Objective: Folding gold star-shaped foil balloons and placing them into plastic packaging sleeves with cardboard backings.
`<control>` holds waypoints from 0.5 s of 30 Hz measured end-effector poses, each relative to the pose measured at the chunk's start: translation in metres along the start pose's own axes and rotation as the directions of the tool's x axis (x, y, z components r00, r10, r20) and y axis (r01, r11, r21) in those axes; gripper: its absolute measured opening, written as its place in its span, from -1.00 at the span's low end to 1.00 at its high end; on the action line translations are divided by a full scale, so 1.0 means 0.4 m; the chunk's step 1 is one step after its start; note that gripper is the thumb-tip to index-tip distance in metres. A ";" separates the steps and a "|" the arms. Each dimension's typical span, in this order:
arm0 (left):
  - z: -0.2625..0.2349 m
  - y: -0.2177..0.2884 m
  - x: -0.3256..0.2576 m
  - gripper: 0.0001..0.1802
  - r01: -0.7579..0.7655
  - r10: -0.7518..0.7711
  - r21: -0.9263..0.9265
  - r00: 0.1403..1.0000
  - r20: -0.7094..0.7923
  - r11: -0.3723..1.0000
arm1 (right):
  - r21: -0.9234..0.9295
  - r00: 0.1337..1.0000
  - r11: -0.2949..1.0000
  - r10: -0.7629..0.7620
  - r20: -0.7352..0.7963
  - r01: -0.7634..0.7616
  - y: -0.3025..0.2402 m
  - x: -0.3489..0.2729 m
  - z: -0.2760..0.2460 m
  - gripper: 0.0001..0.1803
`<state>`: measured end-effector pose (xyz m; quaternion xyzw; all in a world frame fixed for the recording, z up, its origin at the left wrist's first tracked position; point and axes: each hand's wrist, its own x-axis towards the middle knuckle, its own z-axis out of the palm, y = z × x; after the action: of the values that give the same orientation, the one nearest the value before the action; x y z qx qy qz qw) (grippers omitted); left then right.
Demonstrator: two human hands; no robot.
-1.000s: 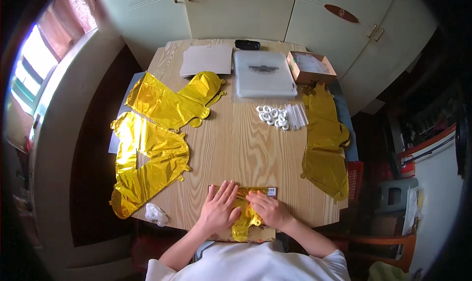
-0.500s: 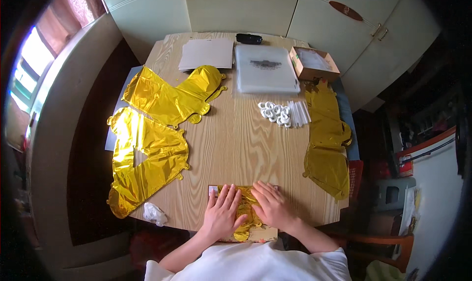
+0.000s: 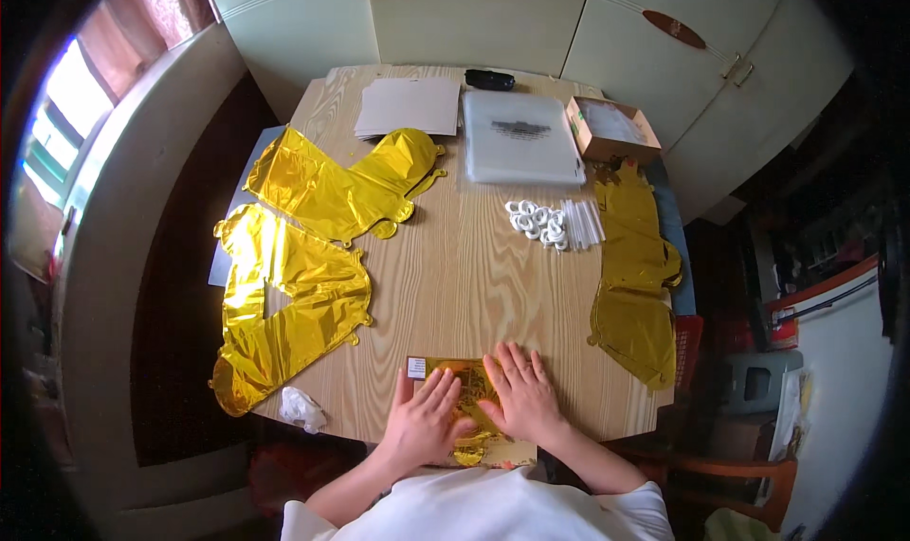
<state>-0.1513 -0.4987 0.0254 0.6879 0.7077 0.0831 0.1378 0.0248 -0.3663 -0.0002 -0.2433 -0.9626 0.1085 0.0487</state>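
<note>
At the near edge of the table, a folded gold foil balloon (image 3: 471, 401) lies flat on a printed card (image 3: 518, 451) that has a white label in its corner. My left hand (image 3: 422, 418) presses on the left side of the foil, palm down with fingers stretched out. On the right side rests my right hand (image 3: 524, 394), also flat, its fingers spread. Between the two hands a strip of crinkled foil shows, and one rounded end of it reaches down toward my shirt. Parts of the card are hidden beneath my hands.
Flat gold balloons (image 3: 327, 186) lie at the left, another (image 3: 633, 276) along the right edge. White rings (image 3: 537, 223) and clear straws (image 3: 583, 221) sit right of centre. Behind are grey cards (image 3: 408, 105), plastic bags (image 3: 521, 143), a cardboard box (image 3: 614, 148) and a black pouch (image 3: 490, 80). Crumpled white plastic (image 3: 301, 410) lies front left.
My hands have moved apart, the right one shifting outward with its fingers spreading, so more of the foil between them shows. The view has shifted slightly.
</note>
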 end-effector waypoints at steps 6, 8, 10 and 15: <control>-0.004 -0.026 0.103 -0.29 -0.046 0.046 0.006 0.992 -0.119 0.999 | -0.052 0.997 0.999 0.008 0.075 -0.004 0.002 0.001 -0.006 -0.15; 0.024 -0.028 0.093 -0.23 -0.055 0.053 -0.010 0.994 -0.095 0.998 | -0.056 0.998 0.998 -0.005 0.056 0.008 0.003 0.002 -0.002 -0.13; 0.029 -0.032 0.082 -0.19 -0.047 0.049 0.026 0.996 -0.071 0.999 | -0.039 1.000 0.999 -0.015 0.005 0.015 0.005 -0.001 0.008 -0.12; 0.014 -0.062 0.064 -0.12 -0.062 0.062 0.048 0.998 -0.006 0.997 | -0.010 0.999 0.999 -0.033 0.022 0.033 0.013 -0.003 -0.001 -0.05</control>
<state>-0.1736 -0.4746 0.0104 0.7125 0.6882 0.0729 0.1159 0.0285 -0.3622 -0.0013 -0.2265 -0.9675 0.1054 0.0387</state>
